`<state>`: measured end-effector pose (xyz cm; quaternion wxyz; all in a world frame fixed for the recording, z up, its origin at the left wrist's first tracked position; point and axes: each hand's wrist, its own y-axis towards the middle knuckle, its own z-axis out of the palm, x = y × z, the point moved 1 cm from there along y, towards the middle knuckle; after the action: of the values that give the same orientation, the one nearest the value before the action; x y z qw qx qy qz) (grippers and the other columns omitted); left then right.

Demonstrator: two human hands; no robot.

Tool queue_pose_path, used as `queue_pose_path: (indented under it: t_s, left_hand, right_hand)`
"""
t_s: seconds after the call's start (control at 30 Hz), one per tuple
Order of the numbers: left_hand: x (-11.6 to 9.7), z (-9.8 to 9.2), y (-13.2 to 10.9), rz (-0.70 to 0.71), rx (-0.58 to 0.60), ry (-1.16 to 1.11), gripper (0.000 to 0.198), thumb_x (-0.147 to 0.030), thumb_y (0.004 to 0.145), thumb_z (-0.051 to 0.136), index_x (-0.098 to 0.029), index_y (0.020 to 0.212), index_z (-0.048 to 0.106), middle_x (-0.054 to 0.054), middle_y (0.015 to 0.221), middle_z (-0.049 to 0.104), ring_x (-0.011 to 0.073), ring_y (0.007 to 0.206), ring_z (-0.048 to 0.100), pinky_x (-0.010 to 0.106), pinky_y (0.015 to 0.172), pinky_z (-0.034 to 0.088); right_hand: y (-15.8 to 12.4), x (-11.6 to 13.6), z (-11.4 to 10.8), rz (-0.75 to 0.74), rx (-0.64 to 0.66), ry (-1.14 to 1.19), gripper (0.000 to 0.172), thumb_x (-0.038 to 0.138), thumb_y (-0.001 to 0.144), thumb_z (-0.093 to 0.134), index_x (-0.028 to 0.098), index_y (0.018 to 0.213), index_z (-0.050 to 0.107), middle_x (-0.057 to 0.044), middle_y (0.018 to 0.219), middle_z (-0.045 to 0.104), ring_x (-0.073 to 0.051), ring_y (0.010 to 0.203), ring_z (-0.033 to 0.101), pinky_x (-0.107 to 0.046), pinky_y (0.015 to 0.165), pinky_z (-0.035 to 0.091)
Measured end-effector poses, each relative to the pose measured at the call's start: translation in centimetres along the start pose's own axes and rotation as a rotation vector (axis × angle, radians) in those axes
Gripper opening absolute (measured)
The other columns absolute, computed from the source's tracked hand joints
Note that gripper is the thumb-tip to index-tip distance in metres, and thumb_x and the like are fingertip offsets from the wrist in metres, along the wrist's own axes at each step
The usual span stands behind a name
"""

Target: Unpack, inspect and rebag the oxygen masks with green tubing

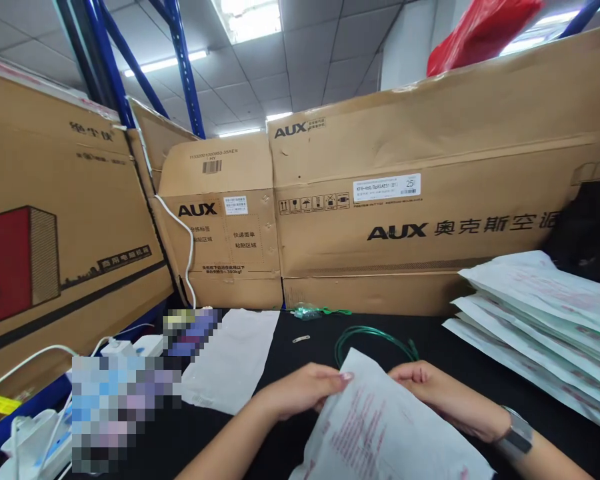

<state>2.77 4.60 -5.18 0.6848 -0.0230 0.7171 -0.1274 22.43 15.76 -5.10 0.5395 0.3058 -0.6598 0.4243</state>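
Observation:
A white packet with pale red print [375, 420] is tilted in front of me, low in the view. My left hand [307, 390] pinches its upper left edge, thumb on the front. My right hand [430, 390] is closed at the packet's upper right edge, its fingertips partly hidden behind it. Just beyond the packet, a green coiled cord [350, 331] lies on the black table surface [260, 437]. One side of the coil runs close to my right hand; whether it touches is unclear. A flat white packet or sheet [235, 360] lies to the left.
Similar white packets [545, 327] are stacked at the right. A small pale strip [301, 339] and a clear and green item [307, 311] lie near the back. Cardboard panels [330, 253] wall the table. White power strips [35, 437] with cables stand at the left, beside blurred-out items.

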Motion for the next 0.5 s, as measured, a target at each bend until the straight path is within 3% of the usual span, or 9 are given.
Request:
queue_pose_path:
  t_s: [0.1,0.2,0.37,0.5]
  left_hand:
    - [1.5,0.2,-0.3,0.023,-0.101,-0.064,0.044,-0.055,0.064,0.058,-0.011,0.066,0.063,-0.006,0.049,0.046,0.0055,0.044,0.033,0.021,0.047,0.025]
    - [2.1,0.4,-0.5,0.025,-0.189,-0.125,0.048,-0.059,0.06,0.058,-0.011,0.059,0.06,-0.006,0.046,0.044,0.0058,0.043,0.031,0.022,0.047,0.022]
    - [1.9,0.9,-0.1,0.032,-0.298,-0.178,0.052,-0.063,0.055,0.058,-0.011,0.056,0.06,-0.006,0.043,0.039,0.0061,0.042,0.029,0.023,0.046,0.02]
    - [1.6,1.1,-0.3,0.009,-0.304,-0.191,0.049,-0.062,0.054,0.06,-0.012,0.052,0.06,-0.007,0.04,0.037,0.0057,0.04,0.026,0.024,0.045,0.017]
  right_hand:
    - [0.3,0.1,0.7,-0.008,0.011,0.009,0.037,0.044,0.068,0.062,0.013,0.089,0.068,-0.005,0.072,0.066,-0.015,0.065,0.059,-0.025,0.062,0.045]
    - [0.5,0.2,1.4,-0.019,0.063,-0.008,0.039,0.045,0.069,0.061,0.013,0.091,0.068,-0.005,0.071,0.065,-0.016,0.065,0.058,-0.026,0.063,0.045]
    - [0.6,0.3,2.7,-0.005,0.116,-0.045,0.026,0.038,0.065,0.066,0.013,0.07,0.069,0.001,0.058,0.059,-0.008,0.05,0.046,-0.019,0.049,0.037]
    - [0.4,0.7,3.7,0.051,0.131,-0.02,0.021,0.034,0.06,0.069,0.014,0.06,0.067,0.003,0.051,0.052,-0.006,0.048,0.04,-0.017,0.047,0.033]
